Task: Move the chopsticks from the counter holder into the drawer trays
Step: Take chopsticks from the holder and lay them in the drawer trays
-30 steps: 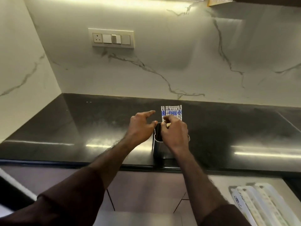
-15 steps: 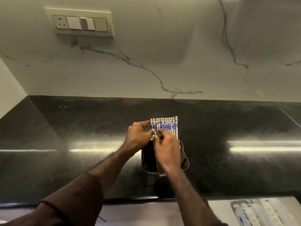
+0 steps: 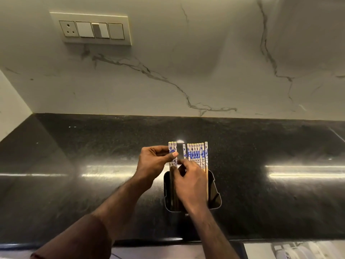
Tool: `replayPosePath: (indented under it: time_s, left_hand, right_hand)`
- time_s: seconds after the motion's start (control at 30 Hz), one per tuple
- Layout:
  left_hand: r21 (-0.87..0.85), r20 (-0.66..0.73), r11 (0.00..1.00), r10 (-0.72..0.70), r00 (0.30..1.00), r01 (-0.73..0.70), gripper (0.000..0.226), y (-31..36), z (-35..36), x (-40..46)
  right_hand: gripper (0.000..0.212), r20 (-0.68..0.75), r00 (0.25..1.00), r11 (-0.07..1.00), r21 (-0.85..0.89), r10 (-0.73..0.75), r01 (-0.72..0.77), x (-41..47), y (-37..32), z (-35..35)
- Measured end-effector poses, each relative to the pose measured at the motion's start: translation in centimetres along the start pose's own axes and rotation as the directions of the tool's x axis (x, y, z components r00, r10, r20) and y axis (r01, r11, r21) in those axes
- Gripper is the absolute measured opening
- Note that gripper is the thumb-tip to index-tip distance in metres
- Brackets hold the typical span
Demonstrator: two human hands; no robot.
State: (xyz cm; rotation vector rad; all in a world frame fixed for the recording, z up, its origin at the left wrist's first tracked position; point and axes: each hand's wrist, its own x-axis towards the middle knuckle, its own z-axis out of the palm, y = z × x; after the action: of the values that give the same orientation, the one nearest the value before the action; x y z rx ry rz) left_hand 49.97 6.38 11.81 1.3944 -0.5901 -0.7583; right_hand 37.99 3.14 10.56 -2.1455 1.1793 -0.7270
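Note:
A dark rectangular holder (image 3: 214, 195) stands on the black counter (image 3: 74, 184). Several chopsticks (image 3: 197, 153) with blue-and-white patterned tops stand upright in a row inside it. My left hand (image 3: 153, 162) pinches a pair of chopsticks (image 3: 172, 149) at the row's left end, held a small gap apart from the others, their lower ends still in the holder. My right hand (image 3: 190, 182) is over the holder's mouth, its fingertips touching the row just below the patterned tops; I cannot tell whether it grips any.
A marble backsplash rises behind the counter, with a switch and socket panel (image 3: 91, 28) at the upper left. A white tray (image 3: 298, 250) shows at the bottom right, below the counter's front edge (image 3: 280, 239).
The view has moved closer and lower over the holder. My left hand has closed on the leftmost pair and shifted it left, opening a gap in the row.

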Motion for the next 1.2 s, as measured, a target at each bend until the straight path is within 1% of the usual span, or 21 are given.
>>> replayPosePath:
  time_s: [0.1, 0.23, 0.33, 0.4, 0.5, 0.57, 0.67, 0.77, 0.9, 1.03, 1.2]
  left_hand:
    - [-0.011, -0.003, 0.999, 0.034, 0.999, -0.034, 0.018, 2.7, -0.4, -0.1]
    - [0.044, 0.031, 0.986, 0.161, 0.986, -0.163, 0.016, 8.3, -1.0, 0.0]
    - [0.038, 0.009, 0.969, 0.242, 0.970, -0.242, 0.014, 13.2, -1.4, -0.2]
    - [0.036, -0.016, 0.961, 0.276, 0.961, -0.275, 0.013, 16.1, -1.6, -0.5]
    - [0.035, -0.009, 0.941, 0.338, 0.941, -0.337, 0.013, 19.2, -1.7, -2.0]
    - [0.035, -0.004, 0.928, 0.372, 0.928, -0.372, 0.013, 20.4, -1.6, -3.5]
    - [0.064, 0.033, 0.919, 0.388, 0.921, -0.389, 0.014, 21.3, -1.4, -6.3]
    - [0.060, 0.078, 0.921, 0.381, 0.921, -0.385, 0.014, 21.3, -1.2, -9.5]
    - [0.055, 0.118, 0.920, 0.381, 0.917, -0.389, 0.018, 19.6, -0.8, -14.7]
    - [0.015, 0.164, 0.947, 0.316, 0.935, -0.322, 0.019, 16.6, 0.5, -19.3]
    - [-0.020, 0.229, 0.981, 0.194, 0.954, -0.195, 0.024, 13.0, 5.0, -25.3]
  right_hand:
    - [0.026, 0.055, 0.998, 0.994, 0.100, -0.044, 0.038, 0.2, -1.0, -0.5]
    - [0.018, 0.159, 0.980, 0.949, 0.308, -0.117, 0.063, 1.3, -2.6, -1.8]
    - [0.016, 0.216, 0.961, 0.903, 0.424, -0.174, 0.069, 1.9, -3.6, -3.1]
    - [0.016, 0.239, 0.946, 0.872, 0.482, -0.218, 0.079, 1.8, -4.3, -4.0]
    - [0.018, 0.238, 0.933, 0.807, 0.585, -0.270, 0.084, 0.9, -5.7, -5.5]
    - [0.015, 0.233, 0.927, 0.771, 0.631, -0.294, 0.086, -0.1, -6.8, -6.6]
    - [0.012, 0.220, 0.926, 0.753, 0.651, -0.308, 0.095, -2.7, -7.7, -8.3]
    - [0.015, 0.217, 0.935, 0.771, 0.632, -0.282, 0.086, -5.7, -7.6, -9.8]
    - [0.014, 0.239, 0.945, 0.768, 0.640, -0.224, 0.020, -11.5, -6.2, -11.7]
    - [0.009, 0.250, 0.957, 0.769, 0.638, -0.149, -0.047, -17.7, -3.7, -13.1]
    - [0.011, 0.240, 0.970, 0.840, 0.534, -0.042, -0.095, -24.3, 1.2, -17.1]
